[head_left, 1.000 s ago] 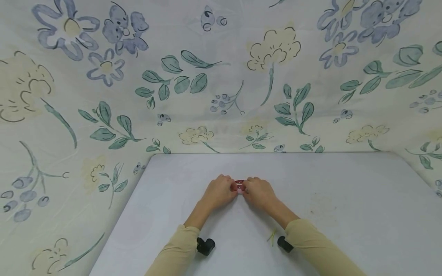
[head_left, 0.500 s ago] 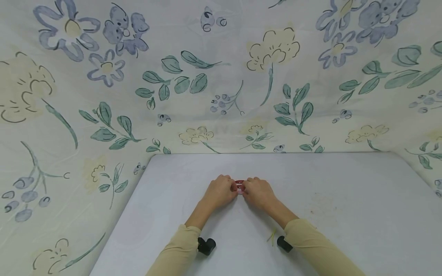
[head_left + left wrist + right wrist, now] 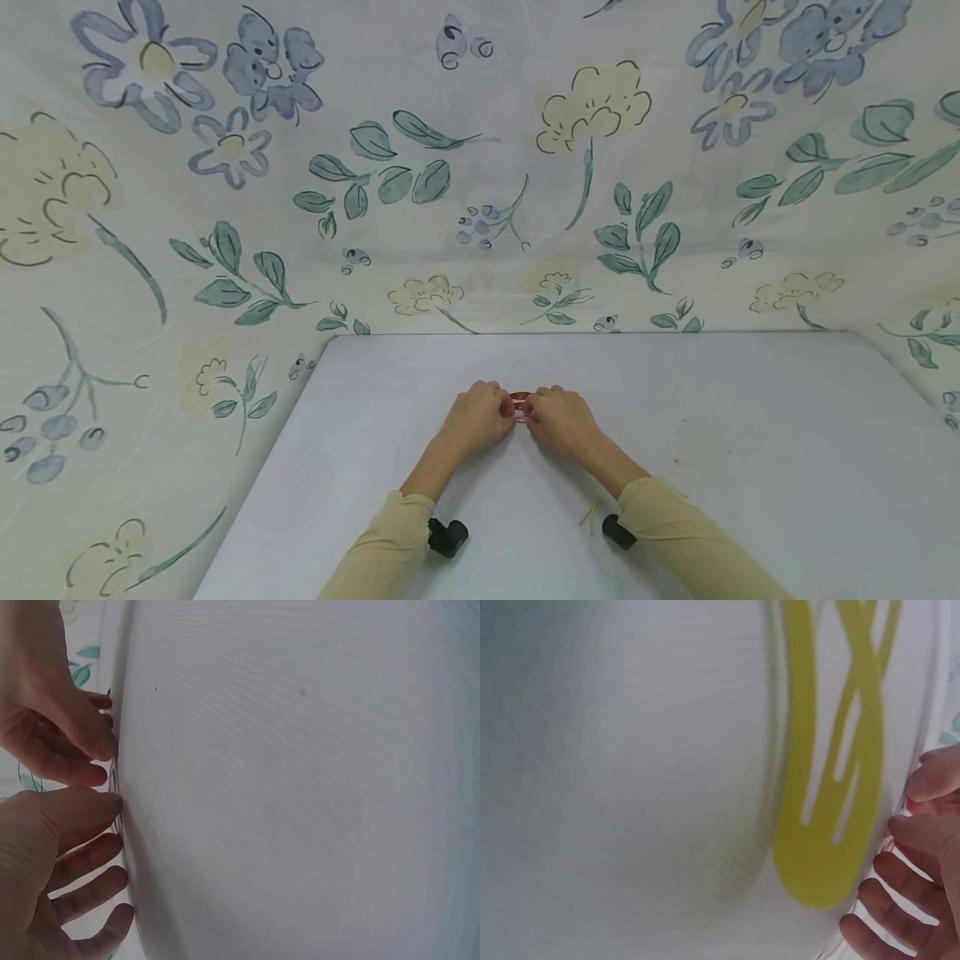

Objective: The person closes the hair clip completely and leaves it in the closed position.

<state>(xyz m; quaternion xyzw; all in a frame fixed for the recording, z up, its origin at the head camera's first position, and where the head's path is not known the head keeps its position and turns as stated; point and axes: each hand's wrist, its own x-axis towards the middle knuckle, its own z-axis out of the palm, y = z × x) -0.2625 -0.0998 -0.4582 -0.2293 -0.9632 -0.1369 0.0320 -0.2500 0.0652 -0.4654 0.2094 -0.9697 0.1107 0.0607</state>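
Observation:
Small flat red and pink pieces that look like hair clips (image 3: 520, 407) lie in a short stack toward the far middle of the white table. My left hand (image 3: 477, 417) pinches their left end between thumb and forefinger, and my right hand (image 3: 564, 419) pinches the right end. Fingers of both hands hide most of the pieces. In the left wrist view, the other fingers (image 3: 90, 894) of my left hand are spread and bent, tips at the tabletop. Both thumbs come close together there, with thin edges of the pieces between them.
A yellow slotted piece with a rounded end, like a snap hair clip (image 3: 821, 874), lies on the table (image 3: 787, 500) near my right sleeve. Black wrist cameras (image 3: 447, 537) sit under both sleeves. Floral cloth (image 3: 480, 275) stands behind the table's far edge.

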